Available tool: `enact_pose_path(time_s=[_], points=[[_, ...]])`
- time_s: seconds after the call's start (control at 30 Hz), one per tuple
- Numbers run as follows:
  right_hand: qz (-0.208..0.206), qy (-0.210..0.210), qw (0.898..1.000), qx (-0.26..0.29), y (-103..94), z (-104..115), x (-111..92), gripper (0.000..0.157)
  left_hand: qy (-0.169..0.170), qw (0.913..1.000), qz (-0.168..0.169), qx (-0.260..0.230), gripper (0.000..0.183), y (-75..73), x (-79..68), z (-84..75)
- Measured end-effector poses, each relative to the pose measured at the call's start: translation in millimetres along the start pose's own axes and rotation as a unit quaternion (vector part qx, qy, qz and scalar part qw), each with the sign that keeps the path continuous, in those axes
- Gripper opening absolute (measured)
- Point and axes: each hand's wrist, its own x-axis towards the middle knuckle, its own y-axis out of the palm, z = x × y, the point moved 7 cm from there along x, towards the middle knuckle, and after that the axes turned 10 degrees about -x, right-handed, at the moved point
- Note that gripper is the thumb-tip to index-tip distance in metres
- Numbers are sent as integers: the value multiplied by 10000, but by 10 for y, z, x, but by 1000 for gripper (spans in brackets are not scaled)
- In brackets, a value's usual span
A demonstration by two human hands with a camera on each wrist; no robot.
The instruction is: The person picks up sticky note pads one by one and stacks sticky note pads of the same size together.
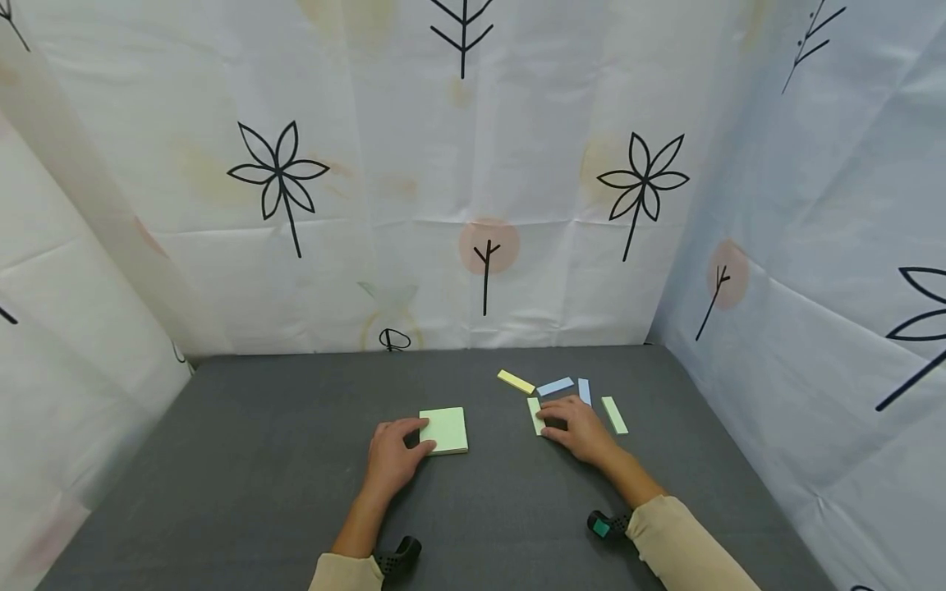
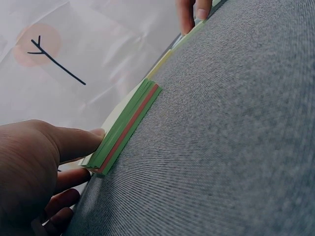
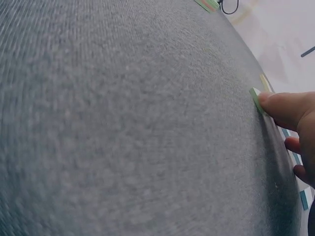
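My left hand [image 1: 392, 460] holds a square pad of pale green sticky notes [image 1: 447, 431] by its left edge, thumb and index finger at the left corners. Seen in the left wrist view, the pad's side [image 2: 125, 130] is layered green with a reddish band, and the thumb rests against it. Over on the right, my right hand [image 1: 580, 431] grips a narrow pale green sticky-note strip [image 1: 534, 417] between thumb and fingers. In the right wrist view, the thumb lies on the near end of that strip [image 3: 255, 101], covering part of it.
Around the right hand lie a yellow strip [image 1: 516, 382], a blue strip [image 1: 555, 387], a second blue strip [image 1: 584, 391] partly behind the fingers, and another green strip [image 1: 615, 415]. The dark grey table [image 1: 259, 468] is bordered by white patterned cloth [image 1: 547, 279] behind and at both sides.
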Motion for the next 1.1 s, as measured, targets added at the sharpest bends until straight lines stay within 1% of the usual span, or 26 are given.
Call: enact_pose_path(time_s=[0.13, 0.23, 0.37, 0.43, 0.5, 0.6, 0.73, 0.87, 1.1], points=[[-66, 2, 10000, 3, 10, 44, 16, 29, 26, 10000, -15, -15, 38, -6, -3, 1], [-43, 50, 10000, -12, 33, 99, 33, 30, 61, 10000, -23, -23, 38, -8, -5, 2], [18, 179, 9994, -310, 67, 176, 54, 30, 92, 10000, -13, -33, 38, -10, -7, -1], [42, 288, 9986, -447, 77, 205, 61, 29, 89, 10000, -8, -33, 38, -10, -10, -5], [96, 448, 9978, -473, 86, 221, 67, 28, 76, 10000, -5, -25, 38, -10, -10, -7], [191, 719, 9964, -409, 104, 231, 76, 29, 68, 10000, -9, -5, 38, -9, -9, -10], [242, 950, 9947, -307, 122, 253, 83, 30, 48, 10000, -4, 25, 38, -6, -4, -7], [268, 973, 9947, -205, 141, 303, 87, 30, 10, 10000, -7, 60, 38, 0, 3, 12], [317, 730, 9966, -193, 167, 388, 104, 28, 14, 10000, 31, 84, 39, 14, 7, 23]])
